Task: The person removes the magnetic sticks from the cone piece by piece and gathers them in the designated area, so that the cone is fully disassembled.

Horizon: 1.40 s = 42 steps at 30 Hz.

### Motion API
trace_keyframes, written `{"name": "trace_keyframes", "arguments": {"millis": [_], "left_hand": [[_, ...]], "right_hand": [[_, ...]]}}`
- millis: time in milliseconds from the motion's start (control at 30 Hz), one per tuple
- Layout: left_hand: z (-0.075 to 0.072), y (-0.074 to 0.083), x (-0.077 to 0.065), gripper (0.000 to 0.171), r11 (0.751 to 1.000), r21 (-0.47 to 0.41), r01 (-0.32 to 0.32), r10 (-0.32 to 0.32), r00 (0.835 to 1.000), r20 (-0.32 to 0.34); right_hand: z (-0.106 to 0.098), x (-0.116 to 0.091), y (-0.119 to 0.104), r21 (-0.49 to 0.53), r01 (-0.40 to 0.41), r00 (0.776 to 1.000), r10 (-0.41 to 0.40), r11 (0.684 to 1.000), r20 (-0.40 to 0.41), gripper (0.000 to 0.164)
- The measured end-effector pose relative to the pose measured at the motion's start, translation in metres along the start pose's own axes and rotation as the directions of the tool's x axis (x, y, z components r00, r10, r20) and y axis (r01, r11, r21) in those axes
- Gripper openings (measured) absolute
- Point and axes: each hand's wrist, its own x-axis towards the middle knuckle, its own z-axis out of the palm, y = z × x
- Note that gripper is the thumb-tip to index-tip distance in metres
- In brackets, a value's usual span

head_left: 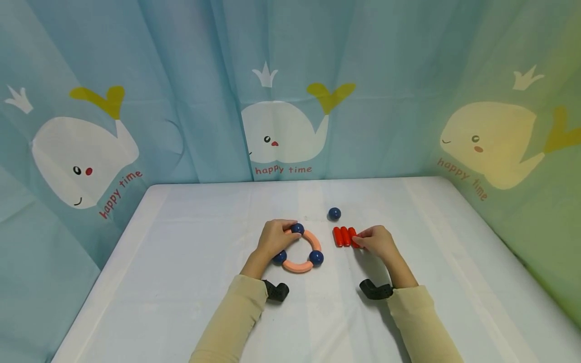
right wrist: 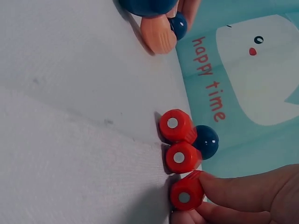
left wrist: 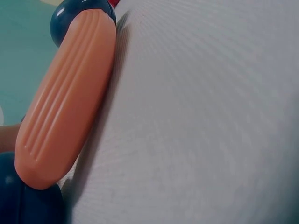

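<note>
A closed ring of curved peach rods point(head_left: 297, 266) joined by dark blue balls point(head_left: 316, 258) lies on the white table. My left hand point(head_left: 274, 238) pinches the ring at its far blue ball point(head_left: 297, 229), thumb inside the ring. Three short red rods point(head_left: 346, 236) lie side by side to the right of the ring. My right hand point(head_left: 379, 242) pinches the rightmost red rod point(right wrist: 183, 196) between thumb and fingers. Round grey discs show on the rods' ends in the right wrist view. A loose blue ball point(head_left: 334, 214) sits just beyond the red rods.
The white table point(head_left: 181, 302) ends at a blue curtain point(head_left: 199, 101) printed with whales at the back and sides. Black wrist devices point(head_left: 375, 290) stick out from both cream sleeves over the table.
</note>
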Motion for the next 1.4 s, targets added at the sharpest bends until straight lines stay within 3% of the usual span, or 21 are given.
{"name": "trace_keyframes", "arguments": {"millis": [233, 400, 600, 733, 933, 1033, 1133, 1233, 1400], "left_hand": [[-0.002, 0.002, 0.000, 0.038, 1.000, 0.022, 0.015, -0.015, 1.000, 0.021], [-0.007, 0.015, -0.002, 0.043, 0.995, 0.095, 0.021, -0.027, 0.998, 0.064], [-0.015, 0.039, -0.016, 0.043, 0.983, 0.175, -0.057, 0.045, 0.996, 0.076], [-0.016, 0.051, -0.028, 0.040, 0.970, 0.215, -0.112, 0.083, 0.987, 0.140], [-0.017, 0.057, -0.042, 0.037, 0.944, 0.263, -0.197, 0.126, 0.957, 0.263], [-0.016, 0.058, -0.047, 0.027, 0.940, 0.255, -0.228, 0.154, 0.947, 0.282], [-0.013, 0.055, -0.052, 0.013, 0.936, 0.237, -0.259, 0.192, 0.943, 0.271], [-0.009, 0.051, -0.058, 0.023, 0.932, 0.228, -0.282, 0.224, 0.943, 0.248], [-0.006, 0.050, -0.065, 0.023, 0.930, 0.224, -0.290, 0.237, 0.942, 0.238]], "right_hand": [[0.003, 0.001, -0.001, 0.013, 0.016, 1.000, -0.015, 1.000, -0.022, 0.030], [0.002, -0.001, -0.001, -0.012, 0.029, 0.999, -0.029, 1.000, -0.046, 0.037], [-0.001, -0.003, -0.004, -0.010, 0.079, 0.993, -0.079, 0.997, -0.082, 0.041], [0.002, -0.004, -0.008, 0.030, 0.151, 0.986, -0.148, 0.988, -0.076, 0.036], [0.015, -0.006, -0.020, 0.084, 0.289, 0.957, -0.288, 0.954, -0.023, 0.032], [0.022, -0.008, -0.024, 0.108, 0.319, 0.948, -0.318, 0.942, -0.024, 0.028], [0.027, -0.010, -0.026, 0.117, 0.346, 0.938, -0.347, 0.931, -0.007, 0.026], [0.034, -0.011, -0.028, 0.115, 0.383, 0.921, -0.388, 0.916, 0.023, 0.027], [0.040, -0.015, -0.032, 0.142, 0.437, 0.891, -0.449, 0.888, 0.066, 0.025]]}}
